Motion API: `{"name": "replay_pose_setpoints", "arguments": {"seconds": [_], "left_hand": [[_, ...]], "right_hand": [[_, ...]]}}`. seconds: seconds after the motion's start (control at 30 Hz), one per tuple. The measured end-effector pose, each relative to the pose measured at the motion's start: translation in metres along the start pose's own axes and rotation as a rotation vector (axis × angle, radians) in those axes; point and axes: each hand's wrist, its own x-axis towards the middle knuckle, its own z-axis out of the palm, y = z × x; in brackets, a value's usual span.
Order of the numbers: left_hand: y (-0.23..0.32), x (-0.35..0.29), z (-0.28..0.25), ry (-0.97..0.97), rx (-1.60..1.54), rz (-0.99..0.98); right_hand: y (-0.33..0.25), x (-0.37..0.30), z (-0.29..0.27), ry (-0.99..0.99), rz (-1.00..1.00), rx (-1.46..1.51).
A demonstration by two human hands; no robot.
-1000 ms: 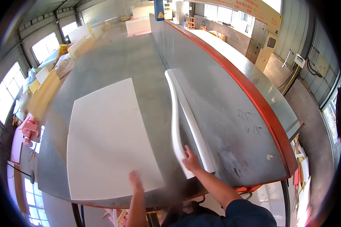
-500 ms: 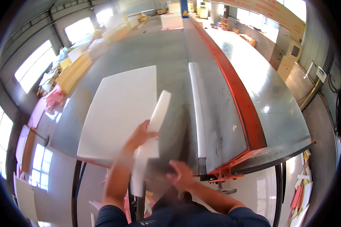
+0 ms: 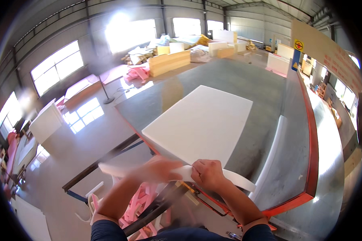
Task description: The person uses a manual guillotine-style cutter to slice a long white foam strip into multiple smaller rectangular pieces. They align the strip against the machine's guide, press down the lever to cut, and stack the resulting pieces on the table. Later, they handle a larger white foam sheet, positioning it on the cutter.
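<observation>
A long white foam strip [image 3: 241,181] lies crosswise between my hands at the table's near edge, curving down at its right end. My right hand [image 3: 208,173] is closed around its middle, fingers curled over the top. My left hand [image 3: 161,168], smeared by motion, grips the strip a little to the left; the strip's left end is blurred too. Just beyond my hands, a large white foam sheet [image 3: 201,124] lies flat on the grey metal table [image 3: 225,72]. A second white strip [image 3: 272,150] lies along the foot of the grey fence on the right.
The fence has a red edge [image 3: 313,160] down its right side. Under the table's near left edge lies a heap of pink and white offcuts [image 3: 138,205] by a dark metal frame [image 3: 102,164]. Stacked foam boards [image 3: 169,63] stand on the floor at the back left.
The view has turned left. The strip, earlier held upright in my left hand alone, now lies crosswise. My right hand, empty before, has closed on it.
</observation>
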Motion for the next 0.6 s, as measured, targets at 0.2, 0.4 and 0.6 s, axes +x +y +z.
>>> {"name": "replay_pose_setpoints", "arguments": {"seconds": [0.2, 0.4, 0.6], "left_hand": [[-0.042, -0.103, 0.034, 0.58, -0.048, -0.017], [-0.103, -0.128, 0.039, 1.042, -0.595, 0.092], [-0.076, -0.096, -0.008, 0.793, -0.759, 0.259]], "right_hand": [[-0.037, 0.074, 0.027, 0.483, 0.132, 0.29], [-0.105, 0.139, 0.094, 0.644, -0.156, 0.399], [-0.146, 0.153, 0.135, 0.258, 0.155, 1.288]]}}
